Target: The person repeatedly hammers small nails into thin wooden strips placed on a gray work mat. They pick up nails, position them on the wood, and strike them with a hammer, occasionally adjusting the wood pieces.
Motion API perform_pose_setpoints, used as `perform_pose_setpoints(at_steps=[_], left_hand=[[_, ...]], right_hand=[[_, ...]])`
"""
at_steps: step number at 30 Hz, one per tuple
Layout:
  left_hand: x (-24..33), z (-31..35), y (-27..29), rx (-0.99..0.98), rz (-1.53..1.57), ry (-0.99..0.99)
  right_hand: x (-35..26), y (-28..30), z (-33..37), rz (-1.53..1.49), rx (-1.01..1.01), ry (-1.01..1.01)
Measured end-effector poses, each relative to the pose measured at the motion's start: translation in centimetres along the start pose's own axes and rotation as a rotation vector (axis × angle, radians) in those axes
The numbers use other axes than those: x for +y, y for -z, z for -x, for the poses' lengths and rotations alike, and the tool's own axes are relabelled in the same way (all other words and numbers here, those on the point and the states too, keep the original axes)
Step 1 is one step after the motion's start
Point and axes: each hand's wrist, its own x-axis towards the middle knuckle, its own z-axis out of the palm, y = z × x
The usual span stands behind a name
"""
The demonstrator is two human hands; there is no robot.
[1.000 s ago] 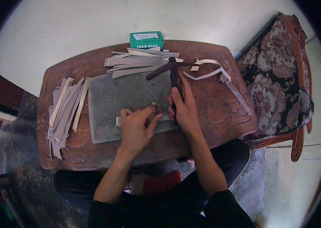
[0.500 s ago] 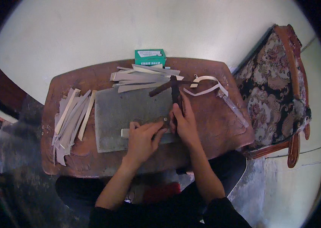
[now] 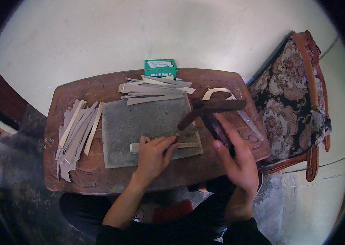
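Note:
My left hand (image 3: 153, 152) rests on a grey slab (image 3: 135, 118), thumb and forefinger pinched around a small nail (image 3: 178, 133) whose round, pale head shows at the fingertips. Beneath those fingers a pale, narrow strip (image 3: 188, 145) lies along the slab's near side; its middle is hidden by the hand. My right hand (image 3: 238, 163) is closed around the dark handle of a hammer (image 3: 223, 107). The hammer is held up over the slab's right edge, its head above and to the right of the nail and apart from it.
Loose flat strips form one pile (image 3: 76, 134) on the left of the wooden table (image 3: 89, 173) and another pile (image 3: 152, 87) behind the slab. A green box (image 3: 160, 68) stands by the wall. Right of the slab lies a bent strap (image 3: 221, 90); a floral chair (image 3: 284, 110) stands beyond.
My right hand has moved right and nearer, lifting the hammer away from the nail and turning its head. The left hand keeps its pinch on the slab.

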Motion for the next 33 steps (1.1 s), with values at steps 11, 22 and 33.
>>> perform_pose_setpoints(at_steps=[11,22,33], left_hand=[[-0.3,0.0,-0.2,0.009,-0.009,-0.027],[-0.5,0.2,-0.3,-0.022,-0.044,-0.012],[-0.6,0.3,-0.3,-0.012,-0.010,-0.005]], right_hand=[[-0.8,0.1,0.5,0.054,-0.024,-0.001],[-0.4,-0.9,0.8,0.076,-0.046,-0.015],[-1.1,-0.4,1.0,0.128,-0.017,-0.015]])
